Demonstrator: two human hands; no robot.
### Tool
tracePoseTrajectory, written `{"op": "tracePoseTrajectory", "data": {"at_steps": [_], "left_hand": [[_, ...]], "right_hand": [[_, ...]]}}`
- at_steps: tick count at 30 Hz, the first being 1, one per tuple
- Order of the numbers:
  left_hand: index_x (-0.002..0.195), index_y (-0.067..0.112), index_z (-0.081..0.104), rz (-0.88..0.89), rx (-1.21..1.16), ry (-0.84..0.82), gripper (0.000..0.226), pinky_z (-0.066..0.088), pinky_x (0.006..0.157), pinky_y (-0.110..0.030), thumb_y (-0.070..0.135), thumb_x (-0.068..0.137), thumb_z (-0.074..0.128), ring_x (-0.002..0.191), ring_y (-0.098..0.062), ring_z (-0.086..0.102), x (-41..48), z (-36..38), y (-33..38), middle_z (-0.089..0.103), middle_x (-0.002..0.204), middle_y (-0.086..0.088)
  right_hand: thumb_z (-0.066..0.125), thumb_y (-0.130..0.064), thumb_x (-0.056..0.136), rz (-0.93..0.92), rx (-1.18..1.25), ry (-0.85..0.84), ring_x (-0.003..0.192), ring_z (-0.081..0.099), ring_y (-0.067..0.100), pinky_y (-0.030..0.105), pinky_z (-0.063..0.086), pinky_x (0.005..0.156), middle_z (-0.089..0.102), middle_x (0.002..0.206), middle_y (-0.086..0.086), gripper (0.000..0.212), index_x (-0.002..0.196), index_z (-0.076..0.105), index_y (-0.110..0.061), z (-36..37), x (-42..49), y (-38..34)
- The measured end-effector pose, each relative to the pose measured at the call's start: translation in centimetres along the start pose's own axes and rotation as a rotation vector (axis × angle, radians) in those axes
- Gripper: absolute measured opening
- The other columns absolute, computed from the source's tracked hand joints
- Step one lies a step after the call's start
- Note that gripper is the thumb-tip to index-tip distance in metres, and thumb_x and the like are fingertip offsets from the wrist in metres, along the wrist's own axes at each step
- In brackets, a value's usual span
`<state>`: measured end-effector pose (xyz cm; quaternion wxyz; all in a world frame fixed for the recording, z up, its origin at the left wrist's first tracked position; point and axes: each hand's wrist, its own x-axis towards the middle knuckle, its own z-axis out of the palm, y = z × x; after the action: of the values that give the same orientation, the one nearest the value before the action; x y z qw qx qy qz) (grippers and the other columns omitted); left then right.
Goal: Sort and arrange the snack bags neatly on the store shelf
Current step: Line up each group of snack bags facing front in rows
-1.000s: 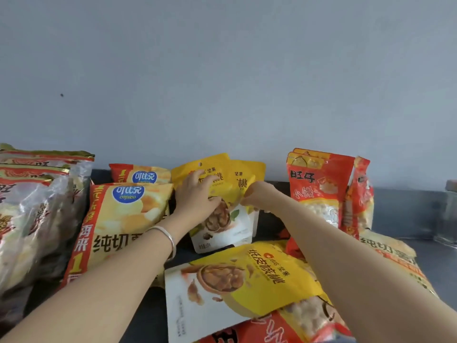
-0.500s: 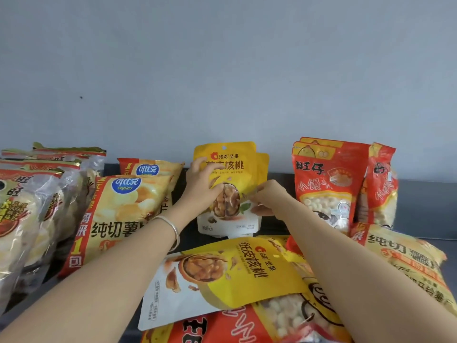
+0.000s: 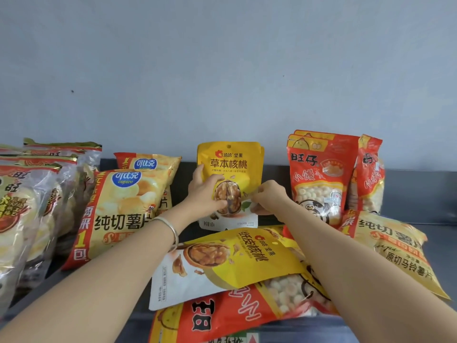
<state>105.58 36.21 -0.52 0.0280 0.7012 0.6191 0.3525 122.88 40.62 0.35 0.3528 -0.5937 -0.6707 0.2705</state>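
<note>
Three yellow walnut bags [image 3: 230, 164], three chip bags [image 3: 123, 206] and four red bun bags [image 3: 321, 169] are counted. At least three clear bags [image 3: 29, 206] are seen.

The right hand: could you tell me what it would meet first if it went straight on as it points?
The upright walnut pouch, whose right edge the right hand now pinches. Past that, probably the left hand on the pouch's other side, though depth is unclear.

Both forearms [image 3: 111, 273] are seen bare, uncovered as far as the lower edge of the view. A thin, plain silver bangle [image 3: 173, 231] is worn at the wrist of the left hand [image 3: 205, 194].
</note>
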Motion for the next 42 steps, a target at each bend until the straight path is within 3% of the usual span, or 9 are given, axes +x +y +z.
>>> {"op": "tracePoseTrajectory", "data": {"at_steps": [5, 11, 15, 18, 22, 29, 35, 38, 42], "left_hand": [[0.13, 0.026, 0.044, -0.055, 0.189, 0.091, 0.048, 0.028, 0.107, -0.046, 0.032, 0.086, 0.062, 0.139, -0.037, 0.006, -1.6, -0.4, 0.6, -0.001, 0.154, -0.009], [0.127, 0.028, 0.046, -0.174, 0.228, -0.172, 0.046, 0.029, 0.109, -0.042, 0.047, 0.087, 0.057, 0.131, -0.036, 0.023, -3.4, -0.6, 1.3, 0.017, 0.145, -0.01], [0.137, 0.03, 0.038, -0.224, 0.159, -0.365, 0.061, 0.028, 0.111, -0.046, 0.055, 0.083, 0.057, 0.132, -0.037, 0.028, -4.5, 0.0, 0.7, 0.015, 0.146, -0.012], [0.14, 0.028, 0.037, -0.223, 0.122, -0.381, 0.072, 0.034, 0.108, -0.045, 0.063, 0.079, 0.051, 0.13, -0.034, 0.036, -5.0, -0.2, 1.1, 0.027, 0.146, -0.011], [0.138, 0.015, 0.042, -0.211, -0.089, -0.274, 0.06, 0.038, 0.103, -0.032, 0.052, 0.09, 0.05, 0.126, -0.024, 0.046, -4.9, -1.2, 2.0, 0.046, 0.141, -0.006], [0.129, 0.005, 0.052, -0.181, -0.383, -0.113, 0.048, 0.039, 0.104, -0.039, 0.03, 0.089, 0.063, 0.124, -0.025, 0.049, -3.8, -2.5, 2.7, 0.052, 0.134, -0.007], [0.125, 0.007, 0.054, -0.279, -0.428, 0.313, 0.038, 0.041, 0.095, -0.035, 0.024, 0.092, 0.059, 0.118, -0.029, 0.051, -2.3, -3.8, 2.3, 0.055, 0.128, -0.01], [0.102, 0.012, 0.057, -0.346, -0.621, 0.468, 0.011, 0.044, 0.083, -0.035, 0.018, 0.095, 0.051, 0.099, -0.027, 0.056, -2.0, -3.9, 1.7, 0.061, 0.112, -0.011], [0.099, 0.015, 0.052, -0.331, -0.71, 0.534, 0.007, 0.045, 0.076, -0.035, 0.017, 0.098, 0.046, 0.091, -0.025, 0.056, -2.3, -3.0, 1.6, 0.06, 0.104, -0.007]], "right_hand": [[0.058, -0.021, 0.089, -0.102, -0.193, 0.088, 0.083, 0.068, 0.033, 0.047, 0.059, 0.076, 0.063, 0.09, 0.013, 0.02, 0.099, 0.056, -0.004, -0.7, -2.1, -0.5], [0.065, -0.036, 0.09, 0.033, -0.454, -0.307, 0.063, 0.062, 0.022, 0.031, 0.055, 0.055, 0.06, 0.08, 0.01, 0.044, 0.116, 0.051, -0.004, -2.3, -6.4, -1.4], [0.071, -0.013, 0.084, 0.015, -0.438, -0.329, 0.052, 0.049, 0.019, 0.026, 0.043, 0.044, 0.053, 0.074, 0.01, 0.027, 0.098, 0.048, -0.01, -2.1, -7.1, -1.1], [0.068, 0.002, 0.082, -0.044, -0.202, -0.275, 0.063, 0.055, 0.024, 0.029, 0.045, 0.052, 0.06, 0.093, 0.017, 0.051, 0.13, 0.052, -0.003, -2.4, -7.2, -1.2], [0.07, -0.003, 0.083, -0.171, -0.07, -0.09, 0.11, 0.06, 0.033, 0.044, 0.053, 0.092, 0.059, 0.125, 0.018, 0.051, 0.131, 0.056, -0.005, -3.3, -7.0, -2.4], [0.06, -0.007, 0.077, -0.356, -0.126, 0.192, 0.081, 0.065, 0.032, 0.036, 0.049, 0.06, 0.069, 0.083, 0.007, 0.012, 0.082, 0.067, -0.015, -5.4, -6.8, -4.7], [0.047, -0.027, 0.096, -0.43, -0.129, 0.425, 0.102, 0.062, 0.023, 0.035, 0.052, 0.076, 0.062, 0.123, 0.001, 0.036, 0.131, 0.055, -0.024, -5.8, -6.0, -6.8], [0.047, -0.041, 0.097, -0.316, 0.13, 0.275, 0.114, 0.057, 0.028, 0.047, 0.051, 0.092, 0.05, 0.138, 0.01, 0.058, 0.148, 0.031, -0.017, -5.1, -5.4, -6.2], [0.06, -0.039, 0.093, -0.122, 0.257, -0.13, 0.109, 0.057, 0.027, 0.042, 0.053, 0.085, 0.051, 0.133, 0.009, 0.068, 0.149, 0.026, -0.02, -2.6, -5.8, -4.3]]}}
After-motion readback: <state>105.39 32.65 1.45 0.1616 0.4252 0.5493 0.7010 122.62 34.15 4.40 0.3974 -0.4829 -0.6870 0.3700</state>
